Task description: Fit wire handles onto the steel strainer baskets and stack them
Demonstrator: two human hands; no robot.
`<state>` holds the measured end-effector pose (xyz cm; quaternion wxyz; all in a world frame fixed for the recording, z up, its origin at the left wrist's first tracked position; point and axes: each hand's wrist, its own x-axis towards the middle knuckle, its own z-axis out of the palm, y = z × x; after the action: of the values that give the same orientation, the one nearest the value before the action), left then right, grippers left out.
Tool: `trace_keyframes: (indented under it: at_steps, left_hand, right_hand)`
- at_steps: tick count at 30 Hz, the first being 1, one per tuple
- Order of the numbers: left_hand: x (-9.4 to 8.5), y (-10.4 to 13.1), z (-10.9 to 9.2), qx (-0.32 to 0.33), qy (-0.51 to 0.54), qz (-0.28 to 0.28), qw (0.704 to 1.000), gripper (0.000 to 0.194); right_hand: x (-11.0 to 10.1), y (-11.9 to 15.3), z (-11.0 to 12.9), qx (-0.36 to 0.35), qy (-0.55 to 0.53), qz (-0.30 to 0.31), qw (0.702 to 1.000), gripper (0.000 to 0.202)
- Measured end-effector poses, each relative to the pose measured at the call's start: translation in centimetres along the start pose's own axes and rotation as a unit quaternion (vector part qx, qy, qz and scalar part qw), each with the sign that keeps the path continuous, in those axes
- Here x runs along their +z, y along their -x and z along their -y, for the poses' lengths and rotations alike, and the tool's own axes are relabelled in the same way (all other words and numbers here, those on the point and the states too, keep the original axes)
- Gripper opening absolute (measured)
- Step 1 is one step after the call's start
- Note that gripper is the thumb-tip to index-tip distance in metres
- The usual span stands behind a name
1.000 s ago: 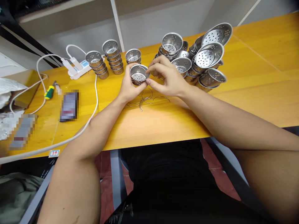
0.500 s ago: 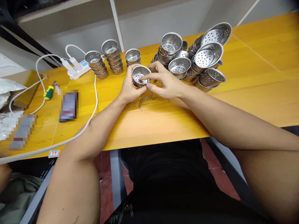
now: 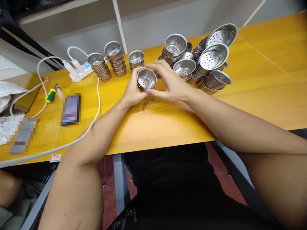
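A small perforated metal cup (image 3: 146, 80) is held over the table, tilted so its hole-punched bottom faces me. My left hand (image 3: 132, 88) is closed around its left side. My right hand (image 3: 168, 78) arches about its right side, thumb at the near edge and fingers bent over the far rim. Several thin curved wires (image 3: 145, 108) lie on the table just below the cup. Right of my hands stand piled perforated cups (image 3: 184, 68), close behind my right wrist.
Stacked cups (image 3: 116, 60) and a white power strip (image 3: 81, 72) are at the back left. A cable (image 3: 99, 95) runs across the yellow table (image 3: 153, 131), near a phone (image 3: 70, 109) and a green-yellow handled tool (image 3: 50, 95). Another person's arm (image 3: 8, 188) shows at lower left.
My right index finger has come out of the cup, and the right-hand fingers now arch over its far side. The cup has shifted slightly right and tipped toward me.
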<state>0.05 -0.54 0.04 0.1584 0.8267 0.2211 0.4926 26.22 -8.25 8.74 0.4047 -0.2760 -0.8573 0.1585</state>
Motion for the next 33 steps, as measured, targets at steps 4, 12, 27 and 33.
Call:
trace_keyframes:
  at_steps: [4, 12, 27, 33]
  left_hand:
    - [0.1, -0.2, -1.3, 0.006, -0.008, 0.021, 1.0, 0.125]
    - [-0.4, -0.1, -1.8, -0.018, -0.039, 0.039, 0.998, 0.124]
    - [-1.4, 0.6, -2.7, -0.148, 0.032, 0.093, 0.984, 0.069]
    - [-1.1, 0.9, -3.3, -0.153, 0.079, 0.154, 0.973, 0.069]
  right_hand:
    - [-0.4, -0.2, 0.4, 0.003, 0.007, 0.011, 1.0, 0.1]
    - [-0.8, 0.0, 1.2, 0.019, 0.081, 0.052, 0.995, 0.099]
    - [-1.7, 0.1, 1.8, 0.083, 0.296, 0.128, 0.943, 0.078]
    - [-1.8, 0.4, 1.3, 0.118, 0.305, 0.141, 0.935, 0.054]
